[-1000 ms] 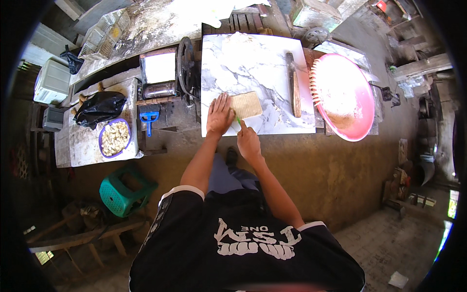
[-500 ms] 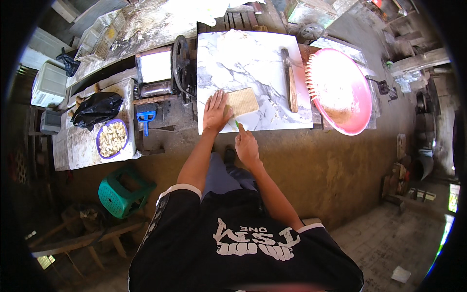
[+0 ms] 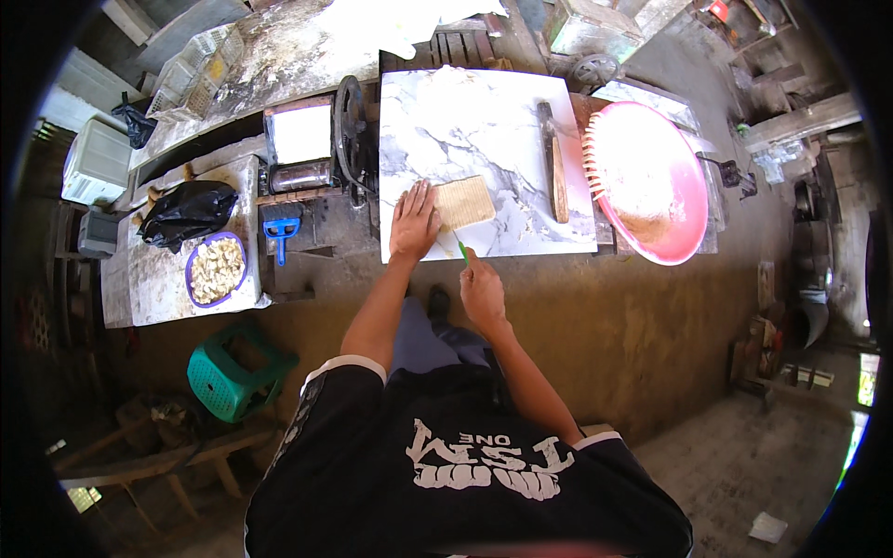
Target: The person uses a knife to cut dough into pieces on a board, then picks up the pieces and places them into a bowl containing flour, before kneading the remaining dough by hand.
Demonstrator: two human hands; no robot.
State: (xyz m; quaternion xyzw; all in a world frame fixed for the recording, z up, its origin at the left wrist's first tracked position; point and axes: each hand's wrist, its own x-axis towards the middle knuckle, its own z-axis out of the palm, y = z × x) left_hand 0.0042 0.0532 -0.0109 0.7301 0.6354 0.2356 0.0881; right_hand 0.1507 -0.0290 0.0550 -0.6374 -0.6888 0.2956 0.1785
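A pale, ridged rectangular sheet (image 3: 467,202), which looks like dough, lies on a white marble-patterned board (image 3: 521,237). My left hand (image 3: 414,223) rests flat at the sheet's left edge, its fingers stretched out. In my right hand (image 3: 483,296), at the board's near edge, is a small knife (image 3: 464,251) with a green handle. Its thin blade points up toward the sheet's near left corner and is hard to make out. Right of the sheet lie a wooden stick (image 3: 559,181) and a dark bar (image 3: 545,126) beside it.
At the right stands a pink basin (image 3: 690,219) with white powder inside. A hand-cranked roller machine (image 3: 299,175) is left of the board, near a blue-handled brush (image 3: 281,231). Further left are a purple-rimmed bowl (image 3: 216,270) of pale pieces, a black bag (image 3: 189,212) and a green stool (image 3: 219,377).
My right hand has shifted slightly right and toward me with the knife, away from the sheet. My left hand stays at the sheet's edge. The whole view has dipped a little.
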